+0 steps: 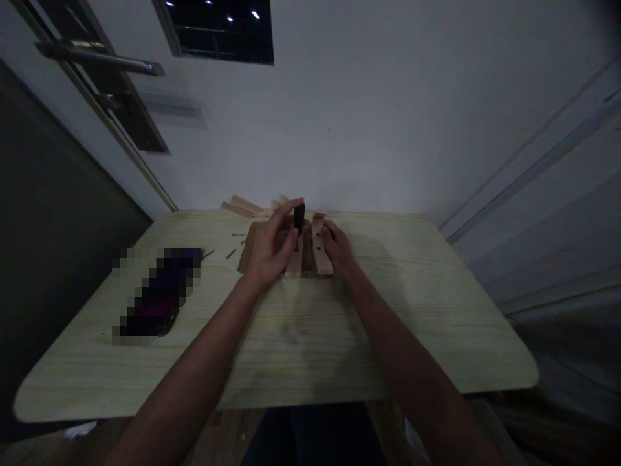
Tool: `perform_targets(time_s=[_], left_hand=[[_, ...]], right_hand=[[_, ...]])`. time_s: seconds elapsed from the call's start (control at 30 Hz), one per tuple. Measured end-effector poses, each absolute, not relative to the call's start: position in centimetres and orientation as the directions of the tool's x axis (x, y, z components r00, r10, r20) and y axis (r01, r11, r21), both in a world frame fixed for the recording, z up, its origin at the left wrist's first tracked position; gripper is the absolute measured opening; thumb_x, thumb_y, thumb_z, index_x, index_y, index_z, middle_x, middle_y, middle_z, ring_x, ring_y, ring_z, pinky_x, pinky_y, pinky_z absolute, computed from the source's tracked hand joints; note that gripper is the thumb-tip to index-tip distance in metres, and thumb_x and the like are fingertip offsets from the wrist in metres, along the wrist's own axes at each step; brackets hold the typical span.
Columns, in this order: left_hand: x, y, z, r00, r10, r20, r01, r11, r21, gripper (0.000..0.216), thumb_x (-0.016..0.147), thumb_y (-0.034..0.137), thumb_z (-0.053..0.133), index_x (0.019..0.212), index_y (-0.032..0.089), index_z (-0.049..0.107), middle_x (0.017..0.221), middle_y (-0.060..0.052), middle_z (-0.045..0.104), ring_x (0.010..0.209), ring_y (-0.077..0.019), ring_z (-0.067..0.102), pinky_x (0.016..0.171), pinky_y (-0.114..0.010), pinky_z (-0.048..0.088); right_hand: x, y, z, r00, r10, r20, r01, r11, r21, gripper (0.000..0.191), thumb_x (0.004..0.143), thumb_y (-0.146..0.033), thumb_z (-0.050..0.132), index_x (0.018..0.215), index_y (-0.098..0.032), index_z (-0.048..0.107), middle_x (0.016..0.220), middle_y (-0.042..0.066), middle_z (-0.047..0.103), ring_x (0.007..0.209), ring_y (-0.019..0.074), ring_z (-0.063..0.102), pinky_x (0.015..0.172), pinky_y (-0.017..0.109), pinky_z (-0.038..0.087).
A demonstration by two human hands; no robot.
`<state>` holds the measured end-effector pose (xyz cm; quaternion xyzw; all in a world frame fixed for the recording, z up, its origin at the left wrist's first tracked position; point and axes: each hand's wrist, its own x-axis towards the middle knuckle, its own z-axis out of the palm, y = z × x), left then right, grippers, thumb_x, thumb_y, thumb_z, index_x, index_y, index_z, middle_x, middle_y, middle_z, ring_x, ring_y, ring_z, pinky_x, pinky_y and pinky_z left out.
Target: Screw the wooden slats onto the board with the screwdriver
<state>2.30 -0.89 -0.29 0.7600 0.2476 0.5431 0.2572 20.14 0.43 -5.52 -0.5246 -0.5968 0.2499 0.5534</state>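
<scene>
My left hand (268, 249) has its thumb and forefinger closed about a small black upright piece (299, 217), whose kind I cannot make out. Beneath it lies a pale wooden strip with holes (294, 264). A second wooden strip (321, 251), also drilled, lies to the right with a gap between the two. My right hand (339, 247) curls its fingers against the right edge of that strip; a dark spot shows by its fingertips. Both strips rest on a brown cardboard-like piece (247, 249), partly covered by my left hand.
More wooden strips (242, 206) lie at the table's back edge, by the white wall (388, 129). Several screws or nails (231, 253) are scattered left of the cardboard. A pixelated dark item (160, 291) lies on the table (310, 362) at left. A door handle (101, 58) is upper left.
</scene>
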Motion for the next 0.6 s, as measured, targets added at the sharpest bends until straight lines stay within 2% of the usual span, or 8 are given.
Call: perform_targets(time_s=[0.13,0.3,0.4,0.5,0.6], left_hand=[[2.5,-0.4,-0.6,0.219,0.615,0.757,0.173,-0.788,0.59,0.052,0.087,0.042,0.072,0.134,0.03,0.055,0.126,-0.008,0.064,0.104,-0.0209,0.067,0.088,-0.036,0.058],[2.4,0.1,-0.9,0.157,0.6,0.785,0.247,-0.793,0.557,0.05,0.085,0.041,0.075,0.13,0.03,0.057,0.112,-0.004,0.065,0.091,-0.0177,0.064,0.081,-0.033,0.057],[2.4,-0.2,-0.8,0.155,0.617,0.772,0.267,-0.778,0.568,0.05,0.086,0.042,0.074,0.132,0.03,0.057,0.11,-0.003,0.067,0.082,-0.0152,0.063,0.079,-0.031,0.056],[2.5,-0.7,-0.5,0.186,0.642,0.744,0.236,-0.764,0.601,0.056,0.09,0.045,0.068,0.141,0.031,0.049,0.112,-0.005,0.068,0.083,-0.0163,0.065,0.079,-0.031,0.058],[2.6,-1.1,-0.2,0.241,0.666,0.707,0.153,-0.745,0.649,0.066,0.094,0.047,0.061,0.152,0.031,0.033,0.118,-0.008,0.069,0.089,-0.0185,0.069,0.084,-0.034,0.059]], right_hand=[[20.1,0.4,-5.5,0.157,0.904,0.398,0.352,0.326,-0.877,0.05,0.088,-0.069,0.042,0.097,-0.025,0.064,0.1,0.008,0.073,0.093,0.0255,0.064,0.085,0.04,0.051],[20.1,0.4,-5.5,0.159,0.904,0.397,0.36,0.321,-0.876,0.051,0.088,-0.07,0.041,0.096,-0.025,0.063,0.097,0.008,0.072,0.09,0.026,0.064,0.084,0.041,0.05],[20.2,0.3,-5.5,0.157,0.902,0.403,0.371,0.324,-0.87,0.049,0.089,-0.069,0.041,0.096,-0.026,0.063,0.094,0.007,0.072,0.089,0.0254,0.063,0.083,0.039,0.05],[20.2,0.3,-5.5,0.148,0.902,0.406,0.376,0.328,-0.867,0.049,0.09,-0.068,0.04,0.097,-0.025,0.064,0.095,0.007,0.072,0.089,0.0246,0.064,0.082,0.038,0.051],[20.3,0.3,-5.5,0.13,0.906,0.402,0.387,0.327,-0.862,0.053,0.091,-0.067,0.038,0.1,-0.023,0.065,0.097,0.008,0.072,0.09,0.0249,0.065,0.084,0.039,0.052]])
